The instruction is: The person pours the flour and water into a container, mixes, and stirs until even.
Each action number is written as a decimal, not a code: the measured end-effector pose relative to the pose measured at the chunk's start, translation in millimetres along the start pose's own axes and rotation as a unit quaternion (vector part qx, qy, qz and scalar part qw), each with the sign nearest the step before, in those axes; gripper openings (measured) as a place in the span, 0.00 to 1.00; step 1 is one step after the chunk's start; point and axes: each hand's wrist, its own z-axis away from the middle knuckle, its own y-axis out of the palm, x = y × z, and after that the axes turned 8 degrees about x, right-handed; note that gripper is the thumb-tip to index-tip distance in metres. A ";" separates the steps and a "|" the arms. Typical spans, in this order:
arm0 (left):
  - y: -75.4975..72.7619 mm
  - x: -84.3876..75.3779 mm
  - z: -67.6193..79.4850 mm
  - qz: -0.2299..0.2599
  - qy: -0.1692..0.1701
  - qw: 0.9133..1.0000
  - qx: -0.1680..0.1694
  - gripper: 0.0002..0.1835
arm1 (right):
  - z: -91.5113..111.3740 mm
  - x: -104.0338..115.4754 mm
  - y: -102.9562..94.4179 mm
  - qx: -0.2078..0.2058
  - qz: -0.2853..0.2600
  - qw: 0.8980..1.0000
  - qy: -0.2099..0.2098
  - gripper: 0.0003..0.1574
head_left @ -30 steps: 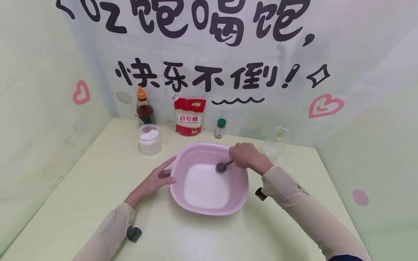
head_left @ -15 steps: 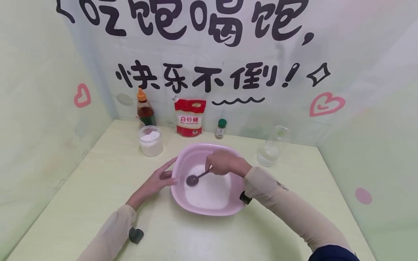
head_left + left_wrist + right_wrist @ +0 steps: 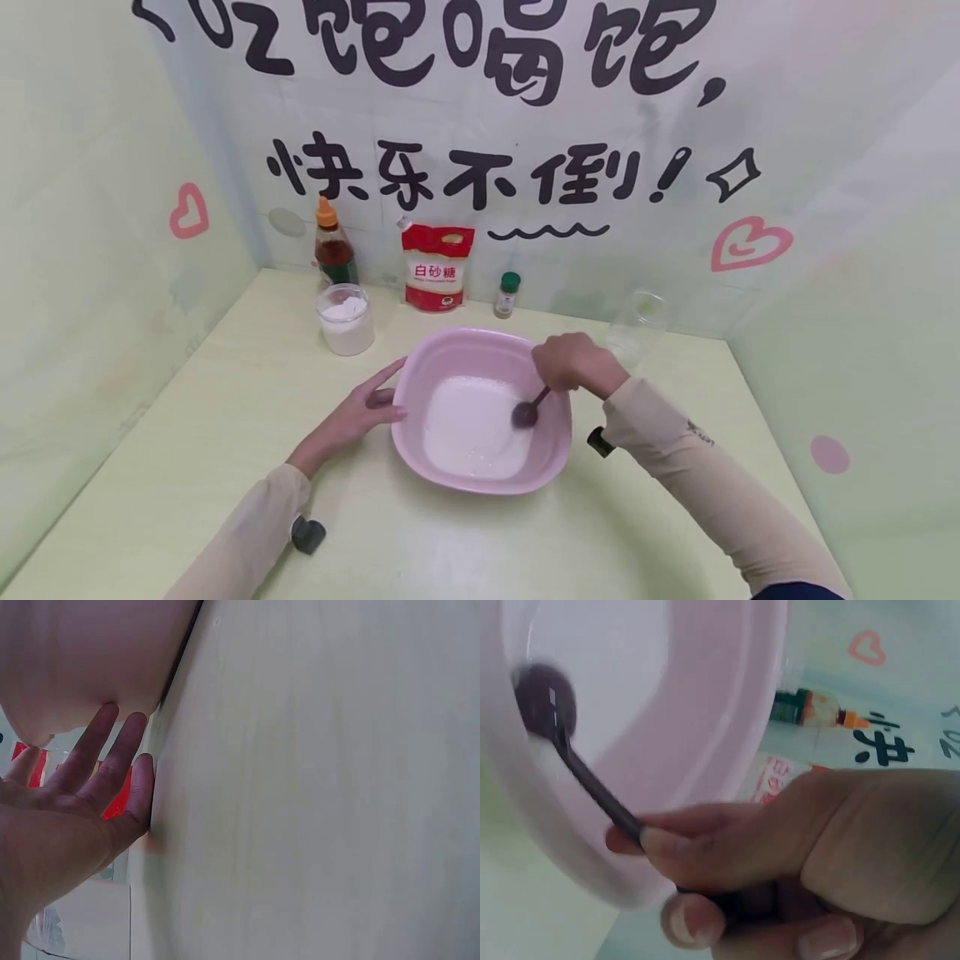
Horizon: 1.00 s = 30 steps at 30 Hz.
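Note:
A pink plastic basin (image 3: 457, 358) stands mid-table with a layer of white liquid (image 3: 468, 429) across its bottom. Against its left side rests my left hand (image 3: 352, 418), the thumb by the rim. The left wrist view shows this hand's (image 3: 75, 817) fingers spread and fairly straight, fingertips on the basin's outer wall. Over the basin's right rim, my right hand (image 3: 572, 362) grips a dark spoon (image 3: 525, 414) by its handle. The bowl of the spoon is down at the right side of the liquid. In the right wrist view, thumb and fingers wrap round the spoon's handle (image 3: 592, 784).
Behind the basin stand a sauce bottle (image 3: 335, 250) with an orange cap, a jar of white powder (image 3: 347, 325), a red-and-white sugar pouch (image 3: 435, 271) and a small green-capped shaker (image 3: 507, 296). A clear cup (image 3: 645, 312) sits behind my right hand. Printed walls enclose the table.
The spoon swung from the basin's back right to its left side, then returned to the right, now lower down. My right hand moved along with it. The left hand stayed at the basin.

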 end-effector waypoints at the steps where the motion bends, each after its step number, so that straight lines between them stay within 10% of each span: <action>1: -0.2 0.3 0.0 0.000 0.001 1.000 0.000 0.43 | -1.0 -2.3 -1.1 -0.017 0.003 1.000 0.013 0.10; 11: -1.9 2.3 -1.1 -0.004 0.014 1.000 0.005 0.44 | -17.7 9.9 -6.6 -0.089 -0.002 0.996 -0.018 0.13; 23: -3.3 5.5 -1.7 -0.006 0.019 1.000 0.003 0.43 | -13.2 47.4 8.5 -0.018 -0.071 0.983 -0.170 0.07; 30: -2.9 1.6 -1.6 -0.009 0.006 1.000 0.000 0.44 | -0.7 24.5 7.6 0.032 -0.044 0.992 -0.117 0.05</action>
